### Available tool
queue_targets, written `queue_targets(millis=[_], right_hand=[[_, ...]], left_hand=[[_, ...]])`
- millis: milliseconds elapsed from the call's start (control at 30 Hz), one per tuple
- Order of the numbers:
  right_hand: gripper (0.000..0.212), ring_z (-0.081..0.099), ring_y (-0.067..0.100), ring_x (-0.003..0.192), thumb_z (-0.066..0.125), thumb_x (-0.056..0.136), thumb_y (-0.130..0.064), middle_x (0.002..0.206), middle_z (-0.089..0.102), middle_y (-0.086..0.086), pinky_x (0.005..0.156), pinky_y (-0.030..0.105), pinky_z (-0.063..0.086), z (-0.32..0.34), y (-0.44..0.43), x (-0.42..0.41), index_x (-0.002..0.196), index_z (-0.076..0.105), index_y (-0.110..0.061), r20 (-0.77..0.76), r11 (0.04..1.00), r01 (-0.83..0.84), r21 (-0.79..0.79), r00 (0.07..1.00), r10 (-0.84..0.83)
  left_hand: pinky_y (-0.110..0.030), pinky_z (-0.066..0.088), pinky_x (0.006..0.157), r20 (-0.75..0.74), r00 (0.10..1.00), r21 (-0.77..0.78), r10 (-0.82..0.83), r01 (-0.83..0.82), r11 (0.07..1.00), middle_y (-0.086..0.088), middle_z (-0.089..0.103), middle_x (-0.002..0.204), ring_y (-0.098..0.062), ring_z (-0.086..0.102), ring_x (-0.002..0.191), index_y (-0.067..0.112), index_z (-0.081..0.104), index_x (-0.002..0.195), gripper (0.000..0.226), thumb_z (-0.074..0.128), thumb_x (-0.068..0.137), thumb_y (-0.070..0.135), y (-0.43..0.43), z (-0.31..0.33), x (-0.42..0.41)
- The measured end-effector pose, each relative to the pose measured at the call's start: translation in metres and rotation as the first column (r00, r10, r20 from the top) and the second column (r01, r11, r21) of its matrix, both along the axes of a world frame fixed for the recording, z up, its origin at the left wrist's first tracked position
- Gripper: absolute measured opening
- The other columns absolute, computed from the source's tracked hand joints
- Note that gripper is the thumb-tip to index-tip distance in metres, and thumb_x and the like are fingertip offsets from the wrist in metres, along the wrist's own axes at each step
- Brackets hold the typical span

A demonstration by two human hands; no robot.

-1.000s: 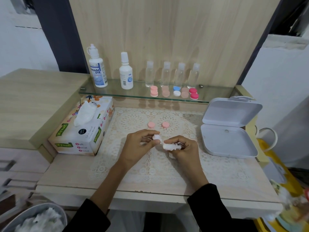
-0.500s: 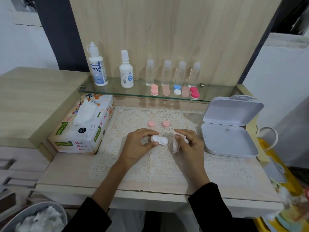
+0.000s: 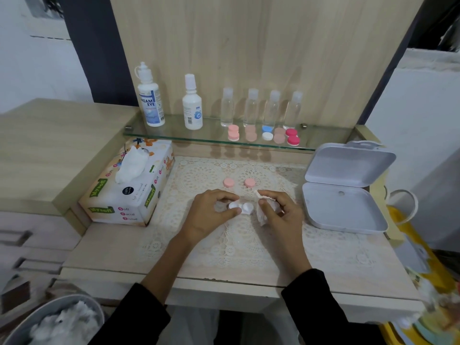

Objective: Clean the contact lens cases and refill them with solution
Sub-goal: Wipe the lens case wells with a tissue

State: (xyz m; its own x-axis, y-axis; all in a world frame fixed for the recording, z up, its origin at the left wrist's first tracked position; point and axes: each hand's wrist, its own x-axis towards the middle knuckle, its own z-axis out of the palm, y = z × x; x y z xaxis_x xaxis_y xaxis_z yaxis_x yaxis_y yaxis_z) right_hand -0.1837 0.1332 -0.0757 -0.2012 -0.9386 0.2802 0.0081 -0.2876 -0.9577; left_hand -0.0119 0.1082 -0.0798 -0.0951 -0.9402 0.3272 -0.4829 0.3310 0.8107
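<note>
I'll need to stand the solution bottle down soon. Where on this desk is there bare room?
Free: the lace mat strip between the tissue box and the left hand; the mat between the right hand and the white box, narrower. Crowded: around the lens case, crumpled tissue and pink caps; the glass shelf.

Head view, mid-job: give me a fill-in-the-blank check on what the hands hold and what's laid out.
1. The left hand holds the twin-cup plastic contact lens case, coloured ____.
2. The right hand pinches a crumpled white tissue; ____ round pink caps lie on the cream lace mat beyond.
3. On the glass shelf stand ____ small clear bottles.
4. The pale grey hinged plastic box has its lid ____.
Missing words: white; two; four; open.
</note>
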Motion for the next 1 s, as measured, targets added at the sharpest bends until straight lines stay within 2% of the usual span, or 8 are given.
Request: queue_targets(millis=[100,167,300,367,567,767,900,1000], right_hand=[[0.023,0.063,0.016,0.097,0.064,0.086,0.001,0.096,0.068,-0.005,0.081,0.035,0.051,0.003,0.003,0.004,0.094,0.074,-0.019,-0.148,0.997,-0.001,-0.074,0.989,-0.01],[0.024,0.062,0.014,0.097,0.064,0.085,0.001,0.095,0.067,-0.007,0.077,0.028,0.049,0.005,0.007,0.008,0.092,0.073,-0.02,-0.24,0.995,-0.026,-0.094,0.971,0.003],[0.024,0.062,0.008,0.095,0.064,0.084,0.0,0.095,0.068,-0.01,0.074,0.016,0.044,0.016,0.014,0.02,0.092,0.074,-0.02,-0.334,0.982,-0.135,-0.134,0.939,0.083],[0.025,0.062,0.006,0.095,0.066,0.084,0.002,0.096,0.069,-0.012,0.073,0.013,0.043,0.022,0.017,0.031,0.093,0.074,-0.02,-0.38,0.967,-0.198,-0.163,0.917,0.124],[0.017,0.063,0.007,0.093,0.064,0.083,-0.012,0.096,0.069,-0.012,0.073,0.01,0.039,0.032,0.035,0.081,0.096,0.074,-0.018,-0.334,0.906,-0.376,-0.194,0.894,0.299],[0.016,0.064,0.007,0.09,0.065,0.083,-0.009,0.096,0.07,-0.01,0.069,0.014,0.041,0.028,0.056,0.142,0.093,0.074,-0.018,-0.357,0.814,-0.534,-0.23,0.824,0.44],[0.018,0.063,0.006,0.092,0.065,0.086,-0.011,0.098,0.069,-0.015,0.064,0.02,0.042,0.022,0.075,0.183,0.093,0.073,-0.025,-0.359,0.744,-0.635,-0.207,0.757,0.546],[0.018,0.062,0.002,0.091,0.065,0.083,-0.012,0.096,0.069,-0.014,0.068,0.015,0.043,0.015,0.09,0.217,0.092,0.072,-0.027,-0.37,0.707,-0.677,-0.205,0.722,0.584]], left_hand=[[-0.011,0.046,0.083,-0.036,0.999,0.095,-0.032,0.035,0.995,0.008,0.072,0.097,0.001,0.064,0.09,0.017,0.074,0.099,0.022,0.077,0.077,0.017,-0.003,0.01,0.006],[-0.011,0.046,0.083,-0.022,0.998,0.109,-0.055,0.057,0.992,0.002,0.073,0.1,-0.002,0.065,0.091,0.013,0.074,0.101,0.02,0.073,0.08,0.009,-0.004,0.016,0.015],[-0.027,0.049,0.092,0.057,0.997,0.058,-0.059,0.056,0.997,0.008,0.071,0.103,-0.004,0.064,0.096,0.018,0.073,0.104,0.02,0.068,0.085,0.011,0.004,0.032,0.037],[-0.03,0.048,0.094,0.063,0.997,0.026,-0.045,0.044,0.999,0.01,0.07,0.103,-0.004,0.062,0.098,0.021,0.072,0.104,0.02,0.066,0.087,0.012,0.014,0.044,0.048],[-0.02,0.047,0.088,0.052,0.999,-0.079,0.01,-0.006,0.997,0.006,0.07,0.104,-0.005,0.063,0.096,0.016,0.072,0.105,0.019,0.064,0.088,0.011,0.056,0.074,0.087],[-0.02,0.048,0.085,0.099,0.982,-0.114,0.162,-0.151,0.982,0.006,0.07,0.103,-0.004,0.064,0.096,0.011,0.072,0.103,0.019,0.063,0.087,0.005,0.11,0.075,0.16],[-0.027,0.051,0.092,0.071,0.959,-0.1,0.276,-0.268,0.958,-0.002,0.071,0.105,-0.01,0.065,0.1,0.005,0.071,0.105,0.019,0.063,0.089,0.004,0.153,0.066,0.208],[-0.027,0.051,0.091,0.092,0.923,-0.104,0.374,-0.365,0.925,0.0,0.072,0.104,-0.009,0.066,0.099,0.007,0.071,0.105,0.019,0.062,0.089,0.002,0.182,0.057,0.242]])
